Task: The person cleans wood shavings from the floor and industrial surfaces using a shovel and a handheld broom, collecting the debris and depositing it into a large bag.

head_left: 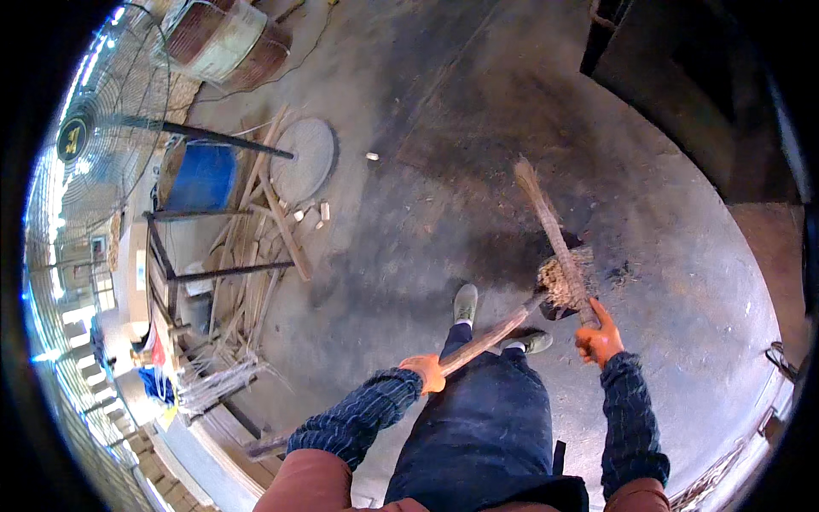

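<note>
Shovel is hanging low over the concrete floor, loaded with debris; my left hand fingers are wrapping its wooden handle. My right hand fingers are gripping a broom upright beside the blade.

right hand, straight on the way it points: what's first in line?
Probably the shovel blade with its sawdust-like heap. The right hand grips a broom stick and points up and slightly left along it; the blade sits just beyond the knuckles. Depth is unclear, so it may pass above.
</note>
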`<control>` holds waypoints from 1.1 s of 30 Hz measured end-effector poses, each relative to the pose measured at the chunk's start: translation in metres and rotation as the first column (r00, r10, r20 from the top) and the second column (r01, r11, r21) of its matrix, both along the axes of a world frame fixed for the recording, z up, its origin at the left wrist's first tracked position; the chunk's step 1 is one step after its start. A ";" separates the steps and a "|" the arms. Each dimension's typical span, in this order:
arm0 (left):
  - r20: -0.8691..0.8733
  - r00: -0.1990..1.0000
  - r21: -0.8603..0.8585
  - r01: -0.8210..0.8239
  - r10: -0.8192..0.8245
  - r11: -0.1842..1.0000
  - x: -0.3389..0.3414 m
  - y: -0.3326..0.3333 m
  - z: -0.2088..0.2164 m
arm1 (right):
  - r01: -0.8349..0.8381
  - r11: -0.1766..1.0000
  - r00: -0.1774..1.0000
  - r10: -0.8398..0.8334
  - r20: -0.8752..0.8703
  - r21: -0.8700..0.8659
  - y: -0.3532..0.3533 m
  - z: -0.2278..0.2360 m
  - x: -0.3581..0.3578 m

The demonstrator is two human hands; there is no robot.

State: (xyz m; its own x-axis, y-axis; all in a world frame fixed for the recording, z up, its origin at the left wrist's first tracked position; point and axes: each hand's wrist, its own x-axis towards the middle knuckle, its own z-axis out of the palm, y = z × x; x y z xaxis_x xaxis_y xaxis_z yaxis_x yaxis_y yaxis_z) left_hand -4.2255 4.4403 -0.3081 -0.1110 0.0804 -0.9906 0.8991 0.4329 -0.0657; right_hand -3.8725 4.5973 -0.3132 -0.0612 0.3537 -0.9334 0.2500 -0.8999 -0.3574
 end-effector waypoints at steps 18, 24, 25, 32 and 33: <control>0.173 0.983 0.128 0.043 -0.065 0.991 -0.187 0.013 -0.012 | 0.903 0.365 0.405 -0.900 0.162 -0.228 -0.316 0.064 0.062; 0.547 0.794 -0.023 -0.302 0.265 0.953 -0.160 -0.010 0.091 | 0.966 -0.218 -0.192 -0.965 0.177 -0.142 -0.437 0.044 0.031; 0.643 0.765 0.107 -0.144 0.042 0.984 -0.161 -0.012 0.091 | 0.936 -0.303 -0.282 -0.950 0.134 -0.178 -0.452 0.046 0.032; 0.479 0.206 0.615 0.615 -0.853 0.494 -0.127 0.039 0.116 | 0.884 -0.408 -0.436 -0.896 -0.088 -0.229 -0.478 0.064 0.018; 0.508 0.195 0.671 0.520 -0.839 0.528 -0.134 0.042 0.090 | 0.904 -0.330 -0.356 -0.933 -0.051 -0.272 -0.469 0.075 0.027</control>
State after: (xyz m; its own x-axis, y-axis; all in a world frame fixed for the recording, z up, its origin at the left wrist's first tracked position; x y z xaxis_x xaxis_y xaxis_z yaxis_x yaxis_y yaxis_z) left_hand -4.3598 4.4823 -0.2183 0.8436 0.0036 -0.5369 0.4554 -0.5345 0.7120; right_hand -3.8458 4.1288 -0.2380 0.1204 0.0740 -0.9900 -0.9872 0.1143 -0.1115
